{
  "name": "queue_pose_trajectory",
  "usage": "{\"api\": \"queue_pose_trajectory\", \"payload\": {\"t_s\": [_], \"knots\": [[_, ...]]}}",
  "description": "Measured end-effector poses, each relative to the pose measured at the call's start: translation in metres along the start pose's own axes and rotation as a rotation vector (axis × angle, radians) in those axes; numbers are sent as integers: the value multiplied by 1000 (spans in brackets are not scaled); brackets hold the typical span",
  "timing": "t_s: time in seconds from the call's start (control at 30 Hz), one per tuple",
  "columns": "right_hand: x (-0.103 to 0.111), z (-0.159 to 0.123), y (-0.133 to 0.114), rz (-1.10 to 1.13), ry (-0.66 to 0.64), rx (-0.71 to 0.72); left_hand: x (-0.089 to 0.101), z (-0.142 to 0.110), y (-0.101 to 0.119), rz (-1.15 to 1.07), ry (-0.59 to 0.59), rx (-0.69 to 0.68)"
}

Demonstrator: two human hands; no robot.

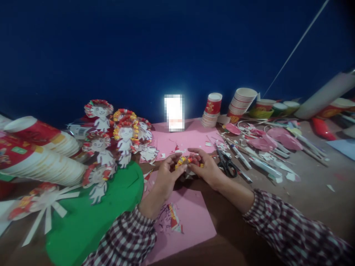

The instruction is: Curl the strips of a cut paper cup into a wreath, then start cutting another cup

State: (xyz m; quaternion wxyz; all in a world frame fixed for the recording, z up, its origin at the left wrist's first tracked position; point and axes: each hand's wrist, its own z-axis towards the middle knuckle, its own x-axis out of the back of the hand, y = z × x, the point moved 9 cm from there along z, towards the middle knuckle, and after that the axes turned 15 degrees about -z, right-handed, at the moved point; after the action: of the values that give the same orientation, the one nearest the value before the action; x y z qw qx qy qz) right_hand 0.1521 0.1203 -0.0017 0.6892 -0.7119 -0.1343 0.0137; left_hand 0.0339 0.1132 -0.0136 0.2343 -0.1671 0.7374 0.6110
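Note:
Between my two hands is a small red-and-yellow curled paper-cup figure point(183, 161), partly covered by my fingers. My left hand point(168, 173) pinches its left side, thumb in front. On its right side my right hand point(206, 170) grips it with thumb and fingers. Beneath lies a pink sheet point(198, 214) bearing paper scraps point(173, 218). Black-handled scissors point(227, 166) rest just right of my right hand. Finished-looking paper figures with curled red and yellow hair point(126, 136) stand to the left.
Stacked paper cups point(41, 159) lie at the left by a green round board point(97, 221). More cup stacks point(241, 103) stand at the back right. Pens point(240, 157), pink cut-outs point(281, 138) and scraps cover the right side. A bright blurred-out screen point(174, 112) stands behind.

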Motion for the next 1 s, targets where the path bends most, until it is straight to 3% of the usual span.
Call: {"api": "queue_pose_trajectory", "payload": {"t_s": [0.2, 0.47, 1.0], "knots": [[-6, -6, -14, -208, -45, 170, -3, -2, 15, 285, -39, -153], [-5, -2, -13, -204, -17, 182, -3, -2, 19, 354, -32, -226], [-5, -4, -16, -167, -20, 140, 3, -2, 17, 338, 60, -164]]}}
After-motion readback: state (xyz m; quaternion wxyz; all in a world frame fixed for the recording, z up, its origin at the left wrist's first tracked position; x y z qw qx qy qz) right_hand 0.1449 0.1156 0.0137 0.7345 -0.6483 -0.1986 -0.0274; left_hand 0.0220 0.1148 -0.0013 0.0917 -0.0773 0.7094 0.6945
